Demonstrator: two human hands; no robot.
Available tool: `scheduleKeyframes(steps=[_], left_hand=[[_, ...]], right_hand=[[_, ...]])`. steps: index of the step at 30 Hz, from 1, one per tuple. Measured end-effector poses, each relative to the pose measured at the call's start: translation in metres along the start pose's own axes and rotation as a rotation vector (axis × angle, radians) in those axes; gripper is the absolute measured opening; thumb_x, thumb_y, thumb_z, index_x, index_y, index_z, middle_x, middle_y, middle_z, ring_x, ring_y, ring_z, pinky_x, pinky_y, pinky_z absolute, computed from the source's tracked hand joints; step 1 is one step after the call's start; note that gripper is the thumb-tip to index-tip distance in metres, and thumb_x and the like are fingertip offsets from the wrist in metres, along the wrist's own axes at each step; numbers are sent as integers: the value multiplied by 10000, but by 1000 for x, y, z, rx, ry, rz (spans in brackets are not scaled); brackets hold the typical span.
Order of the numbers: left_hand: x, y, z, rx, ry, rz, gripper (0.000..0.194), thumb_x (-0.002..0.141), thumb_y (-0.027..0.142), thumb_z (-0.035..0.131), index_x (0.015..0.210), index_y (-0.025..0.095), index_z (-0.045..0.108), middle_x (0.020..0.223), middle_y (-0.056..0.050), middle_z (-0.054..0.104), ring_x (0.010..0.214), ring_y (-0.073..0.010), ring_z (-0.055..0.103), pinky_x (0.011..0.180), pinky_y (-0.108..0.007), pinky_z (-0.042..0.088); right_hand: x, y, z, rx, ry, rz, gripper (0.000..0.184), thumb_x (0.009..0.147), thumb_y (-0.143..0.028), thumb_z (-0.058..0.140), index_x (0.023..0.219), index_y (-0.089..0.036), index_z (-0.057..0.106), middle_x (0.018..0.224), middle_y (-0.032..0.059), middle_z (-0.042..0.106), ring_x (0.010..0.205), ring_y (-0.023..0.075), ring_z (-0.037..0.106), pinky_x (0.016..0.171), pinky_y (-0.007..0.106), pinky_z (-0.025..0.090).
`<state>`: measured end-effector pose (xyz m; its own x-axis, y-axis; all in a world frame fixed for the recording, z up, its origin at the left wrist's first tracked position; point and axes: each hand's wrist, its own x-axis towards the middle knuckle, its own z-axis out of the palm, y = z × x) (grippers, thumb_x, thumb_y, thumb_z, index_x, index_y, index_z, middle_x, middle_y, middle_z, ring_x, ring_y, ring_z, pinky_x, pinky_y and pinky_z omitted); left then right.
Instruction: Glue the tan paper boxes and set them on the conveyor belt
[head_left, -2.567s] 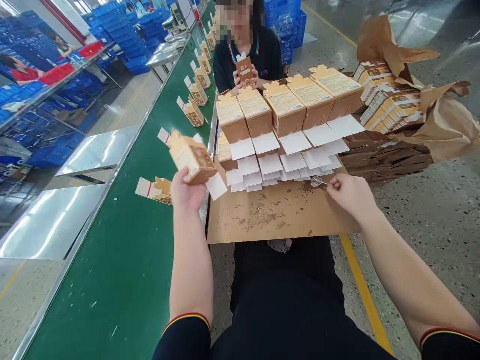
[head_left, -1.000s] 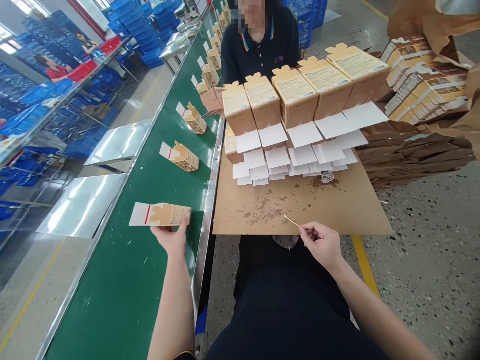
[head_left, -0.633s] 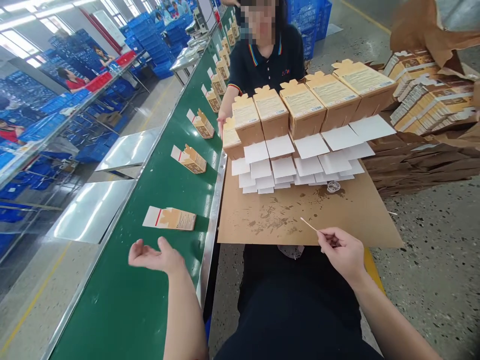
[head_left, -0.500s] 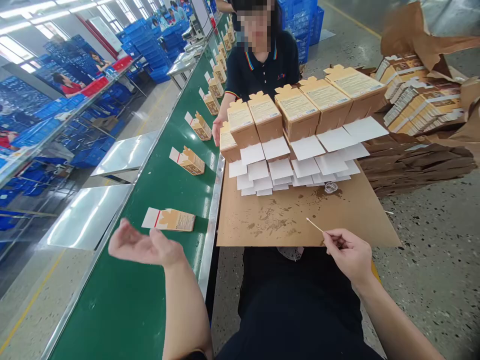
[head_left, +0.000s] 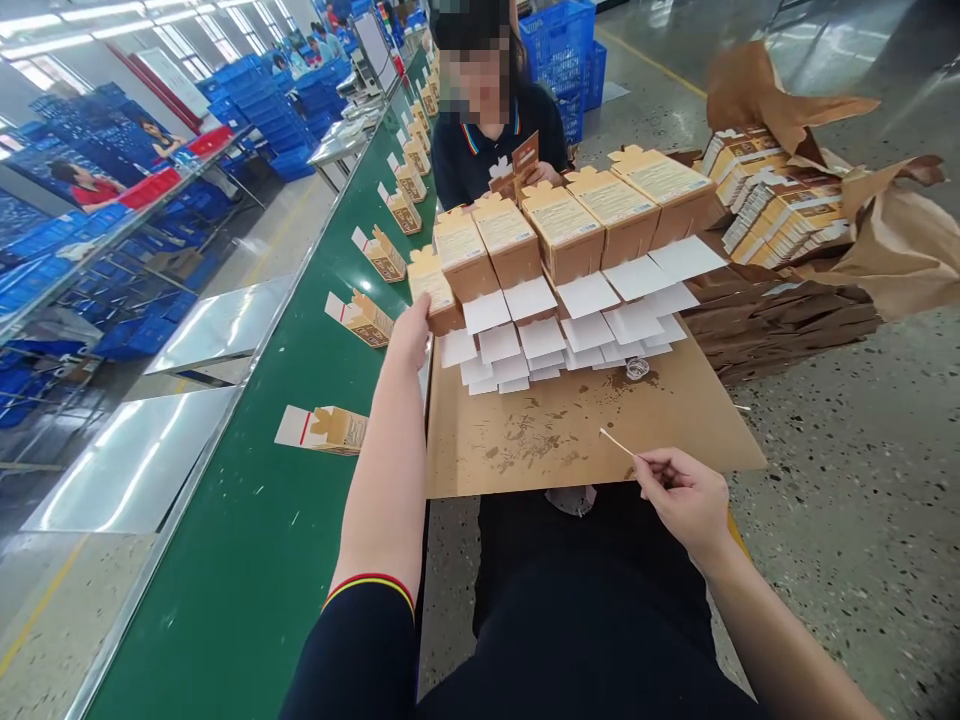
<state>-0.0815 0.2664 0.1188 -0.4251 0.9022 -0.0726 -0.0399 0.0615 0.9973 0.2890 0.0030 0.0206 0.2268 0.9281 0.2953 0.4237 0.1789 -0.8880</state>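
In the head view my left hand (head_left: pixel 411 335) reaches forward to the leftmost carton (head_left: pixel 429 275) of the stack. Its fingers close on the side of this tan box and are partly hidden. My right hand (head_left: pixel 684 495) pinches a thin cotton swab (head_left: pixel 616 440), its white tip pointing up and left above the brown board (head_left: pixel 480 470). Stacked cartons (head_left: pixel 562 222) stand on that board with their white flaps (head_left: pixel 589 296) hanging toward me. Dark wet smears mark the board, and a small clear round dish (head_left: pixel 637 369) lies near the flaps.
A green conveyor belt (head_left: pixel 247 500) on my left carries a row of open cartons (head_left: pixel 341 430). Opposite me a co-worker (head_left: pixel 480 140) holds a brown carton piece (head_left: pixel 525 155). Bundled flat cartons (head_left: pixel 795 205) in torn brown paper lie at right. Blue crates (head_left: pixel 559 60) stand behind.
My left hand has moved from above the belt forward to the leftmost stacked carton. The co-worker's hand has left that carton, and a brown carton piece is now held up. My right hand keeps the swab.
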Motion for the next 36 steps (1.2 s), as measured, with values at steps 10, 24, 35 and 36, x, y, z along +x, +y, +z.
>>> scheduleKeyframes(steps=[10, 24, 35, 36], left_hand=[[-161, -71, -77, -275, -100, 0, 619, 777, 459, 926, 1332, 249, 751, 1479, -122, 748, 1492, -380, 632, 1250, -546, 521], [-191, -120, -65, -70, 17, -119, 735, 633, 547, 1065, 1143, 237, 635, 1277, -137, 790, 1272, -323, 749, 1165, -515, 565], [-227, -126, -52, 286, 6, 77, 791, 639, 358, 1040, 1238, 268, 531, 1277, -131, 718, 1296, -360, 731, 1103, -493, 597], [-229, -126, -50, 324, 16, 74, 781, 648, 348, 1030, 1241, 272, 527, 1277, -132, 718, 1295, -368, 731, 1090, -495, 602]], right_hand=[[-3, -3, 48, 98, -276, -54, 219, 1016, -352, 699, 835, -249, 767, 712, 26, 749, 575, 165, 680, 558, 271, 595], [5, 4, 126, -108, -563, -256, 223, 985, -151, 626, 787, -245, 593, 715, 3, 657, 636, 165, 610, 624, 269, 456], [13, 3, 76, 57, -296, 12, 254, 989, -409, 696, 800, -244, 736, 682, 25, 714, 566, 163, 640, 566, 284, 579], [11, 1, 73, 66, -286, 17, 259, 992, -412, 699, 799, -244, 739, 679, 24, 713, 560, 162, 639, 561, 282, 577]])
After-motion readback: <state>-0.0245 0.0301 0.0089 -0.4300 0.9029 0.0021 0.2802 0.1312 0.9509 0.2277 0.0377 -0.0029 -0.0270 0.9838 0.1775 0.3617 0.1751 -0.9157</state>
